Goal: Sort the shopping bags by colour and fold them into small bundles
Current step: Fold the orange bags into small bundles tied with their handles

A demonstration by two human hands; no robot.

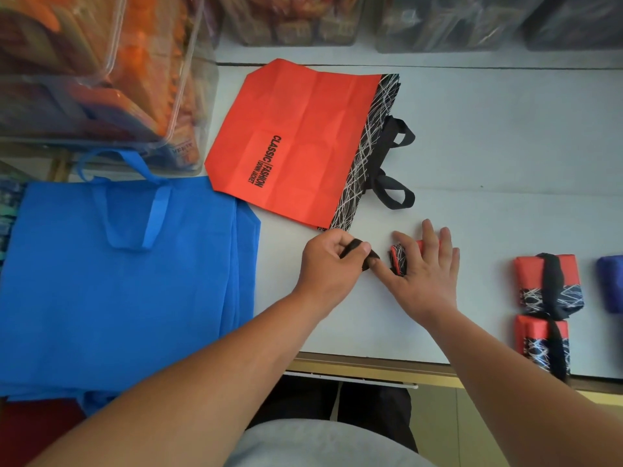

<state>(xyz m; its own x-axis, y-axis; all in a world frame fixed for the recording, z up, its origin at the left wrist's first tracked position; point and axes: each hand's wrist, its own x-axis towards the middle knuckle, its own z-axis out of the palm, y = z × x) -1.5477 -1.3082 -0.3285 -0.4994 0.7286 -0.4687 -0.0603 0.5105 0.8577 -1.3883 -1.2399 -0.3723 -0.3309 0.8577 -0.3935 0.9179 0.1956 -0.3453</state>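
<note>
A red bag folded into a small bundle (399, 257) lies on the white table (505, 146) under my right hand (424, 264), whose flat fingers press it down. My left hand (332, 261) pinches that bundle's black handle strap (357, 249) just to its left. Behind them a red bag (296, 143) with a black scribble band and black handles lies flat and unfolded. Two finished red bundles (547, 284) tied with black straps sit at the right. A stack of flat blue bags (118, 281) covers the left side.
Clear plastic bins (101, 69) holding orange and red bags stand at the back left, with darker bins (438, 21) along the back edge. A purple bundle (610, 281) shows at the far right. The table's front edge (371, 362) runs just below my hands.
</note>
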